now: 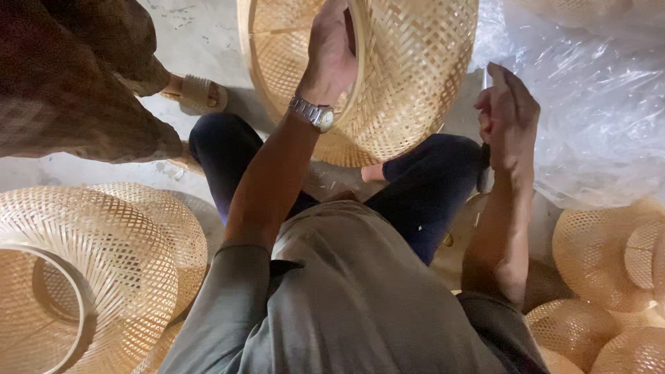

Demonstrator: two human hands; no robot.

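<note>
- The left hand (pixel 331 52) has its fingers clamped over the rim of a woven bamboo shade (pixel 409 76).
- The right hand (pixel 509 114), fingers loosely together and empty, is just beside the shade, touching clear plastic wrap (pixel 596 118).

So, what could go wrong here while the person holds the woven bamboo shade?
1. Only the left hand grips the rim of the round woven bamboo shade; the right hand is off it, so it might slip.
2. The clear plastic sheet lies close and could snag the weave.

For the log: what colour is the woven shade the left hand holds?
Pale straw-tan woven shade, clearest in the head view.
</note>
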